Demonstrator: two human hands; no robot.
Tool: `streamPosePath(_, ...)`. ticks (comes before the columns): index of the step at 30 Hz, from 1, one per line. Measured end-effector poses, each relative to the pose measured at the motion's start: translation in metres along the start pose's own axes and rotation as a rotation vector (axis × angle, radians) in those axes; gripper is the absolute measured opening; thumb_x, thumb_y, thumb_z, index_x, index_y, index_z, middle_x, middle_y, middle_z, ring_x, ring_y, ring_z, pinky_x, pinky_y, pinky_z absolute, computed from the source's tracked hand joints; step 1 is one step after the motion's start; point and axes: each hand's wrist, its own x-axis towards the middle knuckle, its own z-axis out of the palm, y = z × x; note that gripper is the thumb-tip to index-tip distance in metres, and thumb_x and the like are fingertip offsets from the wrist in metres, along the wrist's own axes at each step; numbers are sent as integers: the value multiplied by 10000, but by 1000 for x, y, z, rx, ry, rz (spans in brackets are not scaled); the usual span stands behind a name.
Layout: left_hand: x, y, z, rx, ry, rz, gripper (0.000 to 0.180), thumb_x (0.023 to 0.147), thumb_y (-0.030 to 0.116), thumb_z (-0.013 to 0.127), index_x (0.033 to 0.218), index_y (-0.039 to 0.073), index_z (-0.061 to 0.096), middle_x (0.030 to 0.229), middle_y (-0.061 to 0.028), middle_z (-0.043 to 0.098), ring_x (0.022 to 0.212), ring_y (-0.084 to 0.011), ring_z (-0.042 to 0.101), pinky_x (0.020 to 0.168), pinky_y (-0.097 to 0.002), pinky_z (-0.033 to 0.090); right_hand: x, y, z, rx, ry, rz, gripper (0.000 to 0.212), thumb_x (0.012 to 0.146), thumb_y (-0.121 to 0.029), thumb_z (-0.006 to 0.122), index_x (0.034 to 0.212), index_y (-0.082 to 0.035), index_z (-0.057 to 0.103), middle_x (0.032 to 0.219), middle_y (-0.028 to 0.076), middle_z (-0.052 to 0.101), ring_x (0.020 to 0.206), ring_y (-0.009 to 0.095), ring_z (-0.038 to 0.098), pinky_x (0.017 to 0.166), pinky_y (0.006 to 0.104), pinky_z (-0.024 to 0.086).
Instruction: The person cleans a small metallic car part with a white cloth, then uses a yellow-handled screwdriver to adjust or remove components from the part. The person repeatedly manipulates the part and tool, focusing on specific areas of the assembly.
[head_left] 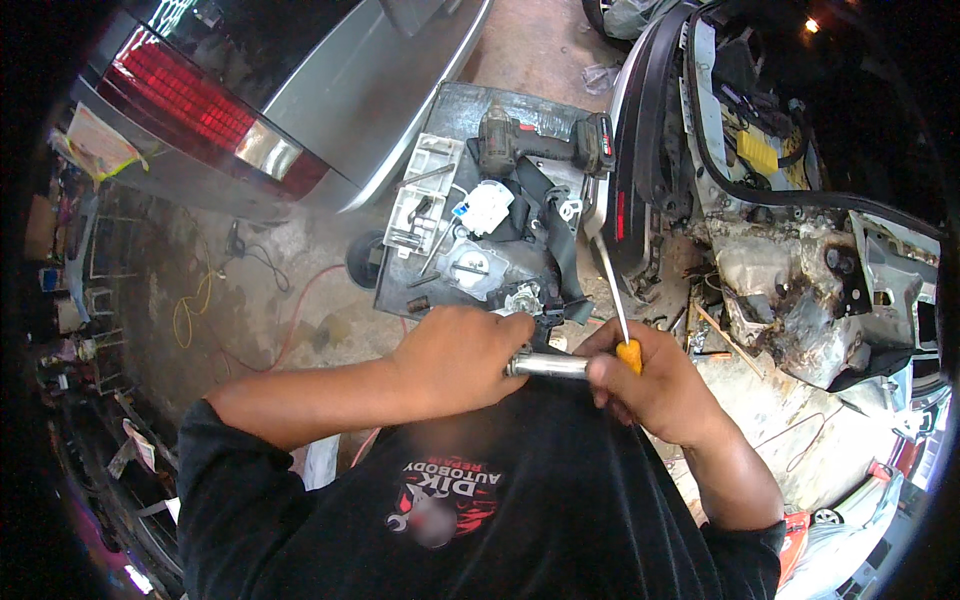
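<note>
My left hand (462,352) is closed around one end of a shiny metal cylinder (552,366), held level just in front of my shirt. Its far-left end disappears into my fingers. In my right hand (662,388) is a screwdriver (628,356) with a yellow-orange handle, its long shaft pointing up and away from me. The right thumb also meets the right end of the cylinder. Just beyond my left hand, a metal part with dark pieces (524,298) sits at the near edge of the work surface (395,292), partly hidden by that hand.
A cordless power driver (545,142), a white plastic tray (410,215), a white part (485,207) and a clear-looking cover (473,268) crowd the surface. A silver vehicle with a red tail light (180,85) stands left. A stripped, rusty car body (800,285) is right. A red hose (290,310) crosses the floor.
</note>
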Motion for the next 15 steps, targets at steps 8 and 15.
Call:
streamPosePath(8,5,-2,-6,2,24,25,365,868,297,805,1043,18,647,824,-229,738,830,-447,755,741,-570,594,-3,-10,-5,-366,48,-89,236,1020,-266,791,1039,-32,763,704,44,651,700,160,650,667,357,506)
streamPosePath(15,6,-10,3,159,151,97,442,807,288,868,1056,47,594,887,-169,729,857,-404,741,755,-530,585,5,-8,-7,-94,-32,209,336,1052,-334,745,926,-23,729,678,9,637,572,103,577,542,294,451)
